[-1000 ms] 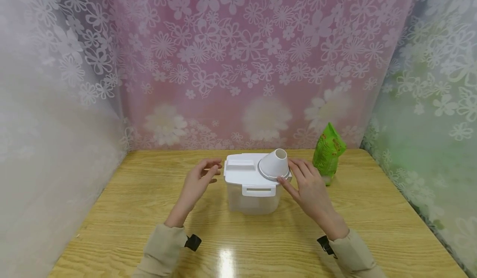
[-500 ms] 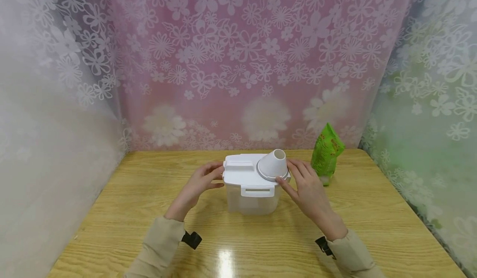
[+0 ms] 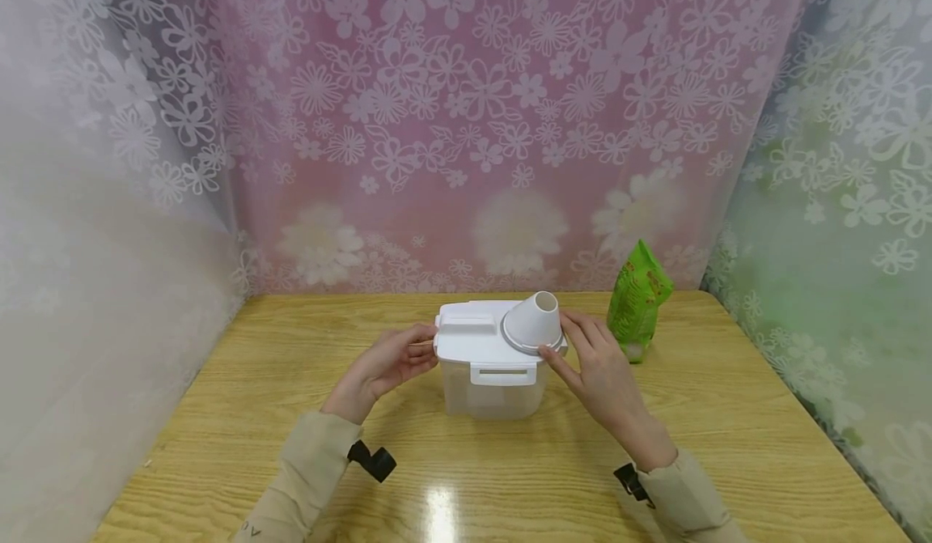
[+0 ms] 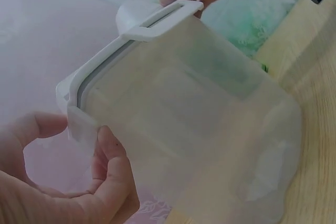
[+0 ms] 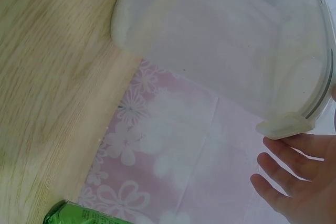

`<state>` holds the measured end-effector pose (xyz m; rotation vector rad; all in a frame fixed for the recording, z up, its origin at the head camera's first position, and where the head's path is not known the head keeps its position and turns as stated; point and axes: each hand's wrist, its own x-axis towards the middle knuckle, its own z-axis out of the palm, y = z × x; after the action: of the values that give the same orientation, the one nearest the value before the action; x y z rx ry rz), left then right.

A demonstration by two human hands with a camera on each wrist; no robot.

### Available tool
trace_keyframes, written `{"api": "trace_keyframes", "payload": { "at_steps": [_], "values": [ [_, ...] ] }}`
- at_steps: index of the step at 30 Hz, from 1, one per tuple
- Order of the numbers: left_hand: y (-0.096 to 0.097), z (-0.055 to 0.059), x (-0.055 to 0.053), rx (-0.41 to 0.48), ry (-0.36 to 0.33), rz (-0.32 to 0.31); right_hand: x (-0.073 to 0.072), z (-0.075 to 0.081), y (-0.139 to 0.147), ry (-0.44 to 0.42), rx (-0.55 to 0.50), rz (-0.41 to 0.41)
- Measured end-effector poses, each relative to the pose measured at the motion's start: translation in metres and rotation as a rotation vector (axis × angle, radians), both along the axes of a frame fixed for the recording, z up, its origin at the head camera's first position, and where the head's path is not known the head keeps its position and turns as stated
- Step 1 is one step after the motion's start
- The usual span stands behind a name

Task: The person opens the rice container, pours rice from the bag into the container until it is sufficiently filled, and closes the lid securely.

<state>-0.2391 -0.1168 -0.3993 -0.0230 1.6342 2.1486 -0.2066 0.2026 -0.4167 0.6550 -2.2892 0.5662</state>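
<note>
A storage container with a clouded clear body (image 3: 495, 397) and white lid (image 3: 455, 349) stands on the table. A white cone-shaped cup (image 3: 534, 323) sits on the right part of the lid, and a slotted clip (image 3: 504, 375) hangs down in front. My left hand (image 3: 386, 365) pinches the clip (image 4: 82, 127) at the lid's left end between thumb and fingers. At the other end, my right hand (image 3: 599, 373) holds the lid's corner, thumb near the cup's rim. In the right wrist view its index finger touches a clip (image 5: 286, 125), the other fingers spread apart.
An upright green bag (image 3: 637, 304) stands behind and right of the right hand. The container rests on a wooden table (image 3: 466, 470). Flowered curtains (image 3: 437, 122) enclose the back and both sides.
My left hand has moved right from beside the container to its left end, and its fingers have curled in at the clip. The right hand has kept its place at the lid.
</note>
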Motion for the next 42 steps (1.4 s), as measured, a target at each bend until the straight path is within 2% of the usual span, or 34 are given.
{"api": "trace_keyframes", "payload": {
  "at_steps": [3,9,15,18,25,31,37,42],
  "values": [
    [0.0,-0.001,-0.001,0.03,-0.031,-0.007,0.0,0.0,-0.001,0.0,-0.004,0.0],
    [0.001,-0.002,-0.002,0.071,-0.05,-0.007,0.001,0.0,-0.001,-0.01,-0.006,-0.006],
    [0.004,0.001,-0.002,0.115,-0.056,0.046,0.001,0.0,-0.001,-0.019,-0.005,-0.011],
    [0.005,0.001,-0.001,0.079,-0.027,0.039,0.001,0.001,-0.002,-0.02,-0.004,-0.015],
    [0.001,-0.003,0.001,0.063,-0.019,-0.025,0.002,0.001,-0.002,-0.029,-0.012,-0.015],
    [-0.001,-0.006,0.002,-0.02,0.027,-0.034,0.001,0.0,-0.002,-0.027,-0.012,-0.015],
    [-0.003,-0.007,0.006,-0.122,0.108,0.003,0.001,0.0,-0.002,-0.023,-0.007,-0.017],
    [-0.005,-0.008,0.01,-0.212,0.217,0.004,0.001,0.0,-0.002,-0.021,-0.006,-0.018]
  ]
}}
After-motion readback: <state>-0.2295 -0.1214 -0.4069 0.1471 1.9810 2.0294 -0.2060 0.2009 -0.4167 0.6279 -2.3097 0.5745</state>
